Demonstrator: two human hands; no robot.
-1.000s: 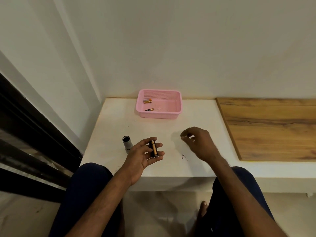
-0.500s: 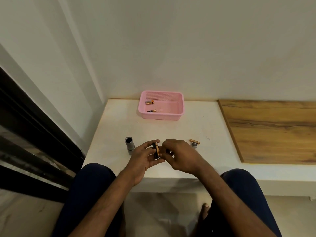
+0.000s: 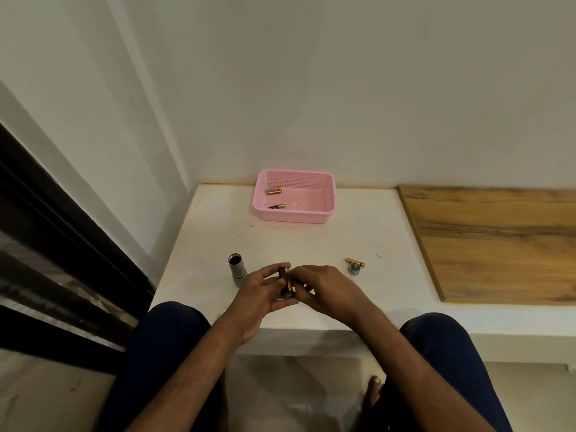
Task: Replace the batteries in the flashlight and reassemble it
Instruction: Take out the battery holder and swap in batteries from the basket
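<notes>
Holder (image 3: pixel 286 294), black, for cells: gripped in the left hand (image 3: pixel 258 296), fingers curled round it, above the near edge of the bench (image 3: pixel 311 244), midway between the knees. Its long axis runs roughly away from the person and lies close to level. A seated cell (image 3: pixel 290 285), copper-ended, shows along its right flank.

Right hand (image 3: pixel 327 291): fingertips pinch the holder's right side. Whether they are pressing the cell home or only steadying it cannot be told.

Body (image 3: pixel 237 269), grey tube: upright on the bench with its open mouth up, just beside the left hand on its outer side.

Cap (image 3: pixel 353 269), dark and round: on the bench right of the right hand, near it but apart. A loose cell (image 3: pixel 355 262) lies just behind the cap, axis crosswise.

Basket (image 3: pixel 294 217), pink: at the far side of the bench, well apart from the hands. It holds a far cell (image 3: pixel 273 191) and a near cell (image 3: pixel 276 206), both in its left half.

Judgement: the holder is being loaded. The loose cell lies nearer the right hand. The body lies left, nearer the occupied left hand. Its bore stands vertical while the holder lies near level, so one of them must be turned into line before the holder goes in.
</notes>
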